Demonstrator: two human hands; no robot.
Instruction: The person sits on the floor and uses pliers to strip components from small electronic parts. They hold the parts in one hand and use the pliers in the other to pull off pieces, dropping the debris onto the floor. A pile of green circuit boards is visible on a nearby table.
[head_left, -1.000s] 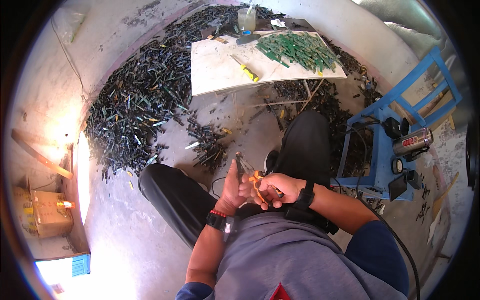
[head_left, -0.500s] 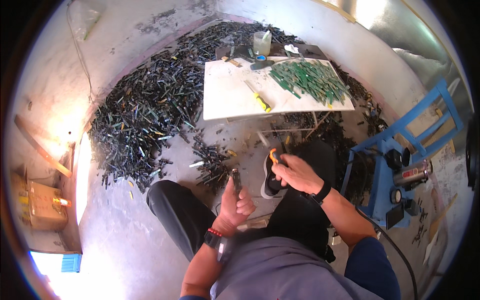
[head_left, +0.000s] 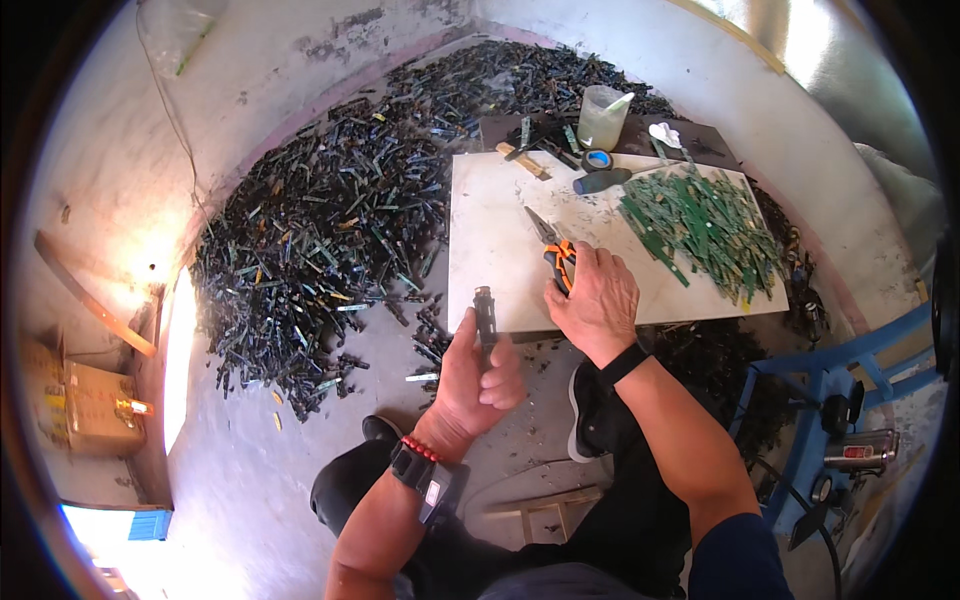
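Observation:
My left hand (head_left: 470,385) is closed around a narrow black part (head_left: 485,312), held upright with its top end sticking out above the thumb. My left fingers are slightly blurred. Over the near part of the white tabletop, my right hand (head_left: 600,300) grips long-nose pliers (head_left: 560,262) with orange and black handles. Their jaws point away and to the left, and appear slightly apart. Both hands are apart from each other. To the right of the pliers lies a heap of green strips (head_left: 705,230) on the white tabletop (head_left: 500,240).
A dark-handled screwdriver (head_left: 600,181), a blue tape roll (head_left: 597,160) and a cloudy plastic cup (head_left: 603,120) are toward the table's back. Dark scrap pieces (head_left: 320,230) cover the floor at left and behind. A blue chair (head_left: 810,400) holding a metal flask (head_left: 862,450) stands at right.
My right hand has moved forward from beside my knee to over the tabletop, with the orange-and-black tool. My left hand has risen with the black part. The yellow-handled screwdriver no longer shows.

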